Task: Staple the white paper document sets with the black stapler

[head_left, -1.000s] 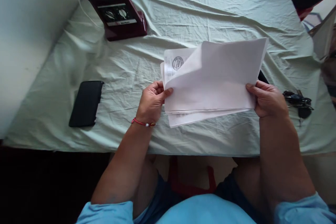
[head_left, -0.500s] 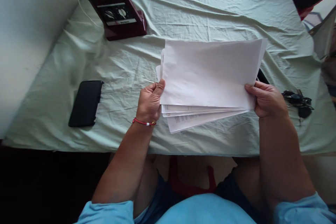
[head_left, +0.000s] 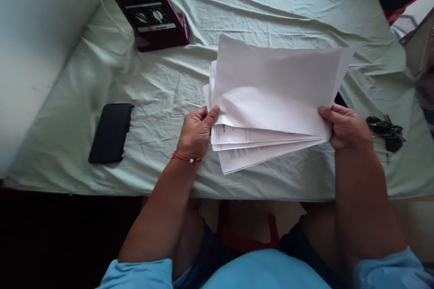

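Right now the left hand [head_left: 196, 132] pinches the left edge of the top sheet [head_left: 274, 86], lifting it off the stack of papers [head_left: 257, 149] in the middle of the frame, just over the worktop [head_left: 237, 13]. Meanwhile the right hand [head_left: 346, 127] grips the stack's right side tight. Going by the fanned edges, I think only the top page is turned so far and several printed pages below are left to go through.
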